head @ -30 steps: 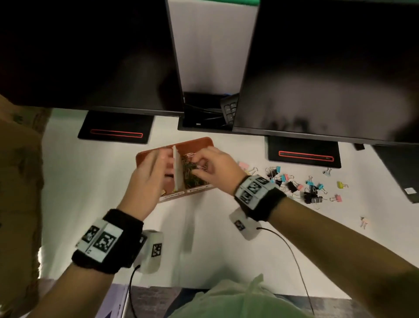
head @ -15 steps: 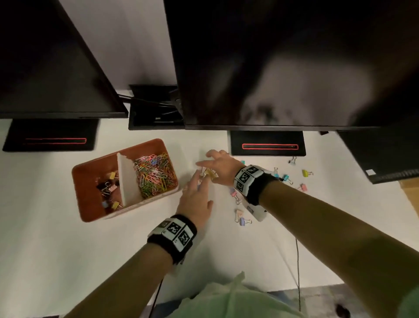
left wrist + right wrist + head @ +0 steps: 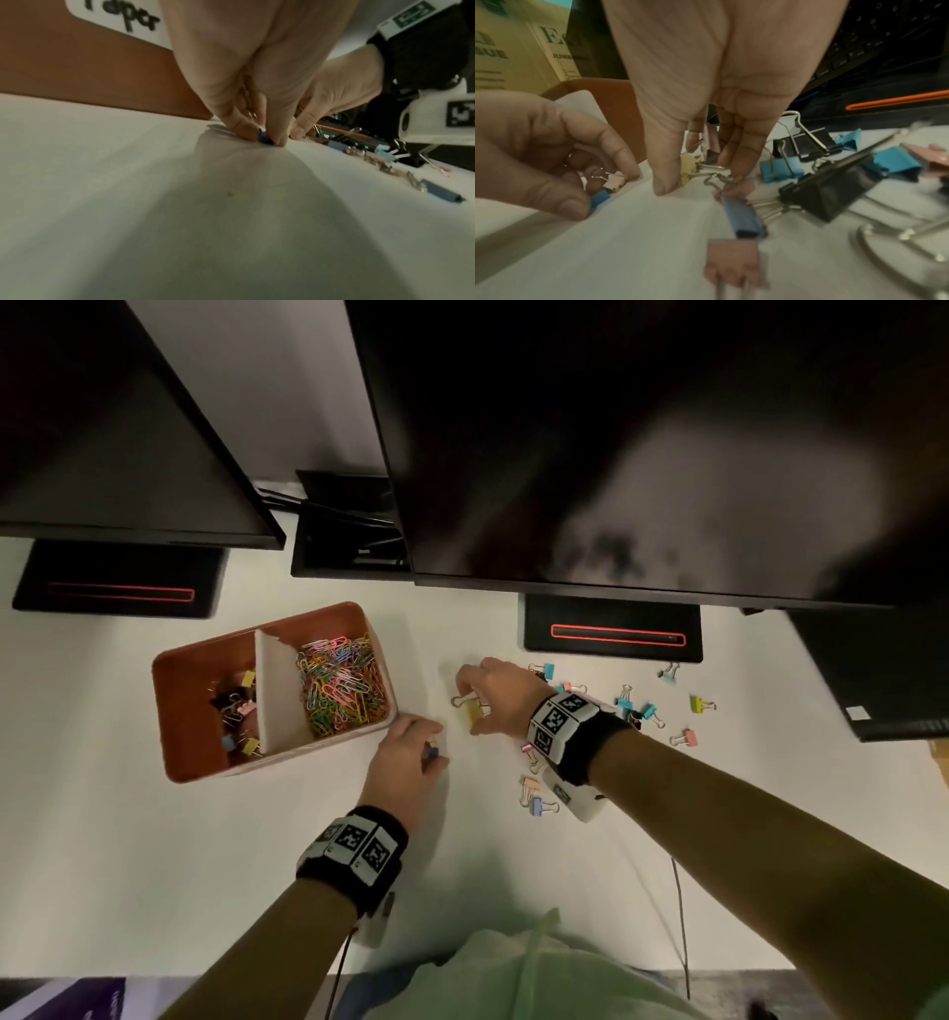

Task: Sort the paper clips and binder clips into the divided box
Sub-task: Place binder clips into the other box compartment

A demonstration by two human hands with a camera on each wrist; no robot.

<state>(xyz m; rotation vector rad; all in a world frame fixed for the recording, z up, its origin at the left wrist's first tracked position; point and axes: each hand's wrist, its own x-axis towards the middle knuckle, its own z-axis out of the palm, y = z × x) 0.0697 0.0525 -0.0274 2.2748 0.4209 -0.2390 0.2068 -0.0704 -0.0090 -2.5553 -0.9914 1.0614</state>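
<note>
- Left hand [image 3: 405, 752] is down at the white desk [image 3: 154, 855], just right of the divided box's near corner; fingertips curl and pinch a small blue binder clip [image 3: 433, 753] against the desk surface.
- The right wrist view shows the same hand also holding a pale clip [image 3: 614, 180] in its curled fingers, just above the blue one.
- Right hand [image 3: 495, 693] sits farther right and slightly back; thumb and fingers close round a yellow binder clip [image 3: 471, 711] lying on the desk, its wire handles pointing left.
- The two hands are near each other, not touching.
- Divided box [image 3: 205, 765], orange-brown, stands on the desk left of both hands; a white divider [image 3: 272, 690] splits it in two.
- Right compartment holds a heap of multicoloured paper clips [image 3: 341, 685].
- Left compartment holds a few sorted binder clips [image 3: 239, 711]: black, yellow, pink, blue.
- The left wrist view shows a white label on the box's outer wall with lettering that seems to read "Paper", partly cut off.
- Loose binder clips [image 3: 637, 706] are scattered on the desk right of and beneath the right wrist: blue, pink, black, yellow, peach.
- Two dark monitors [image 3: 642, 454] hang over the back of the desk; their stand bases [image 3: 613, 634] carry red outlined strips.
- Both wrists wear black bands with square-pattern markers.
</note>
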